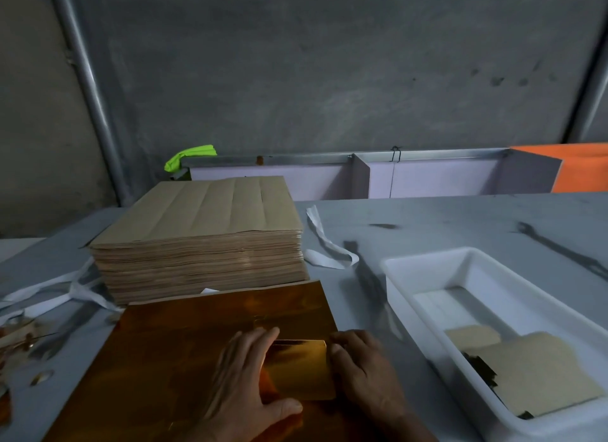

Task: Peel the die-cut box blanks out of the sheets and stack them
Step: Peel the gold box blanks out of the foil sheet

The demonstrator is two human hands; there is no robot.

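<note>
Little seemed done: a few blanks [539, 375] lay in the white tray [427, 267] right of the right hand [365, 372], while a tall stack of brown sheets [200, 237] waited beyond both hands. Between them sat the gold blank [297, 369], on the gold sheet [184, 352]. The left hand [243, 379] pressed flat, fingers straight, at its left edge; the right curled its fingers onto the right edge. The tray's wall stood near the right hand; the table [444, 217] beyond it likely gave room.

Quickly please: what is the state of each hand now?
Left hand: open, pressing on the gold sheet.
Right hand: curled, pinching the edge of the gold blank.
</note>
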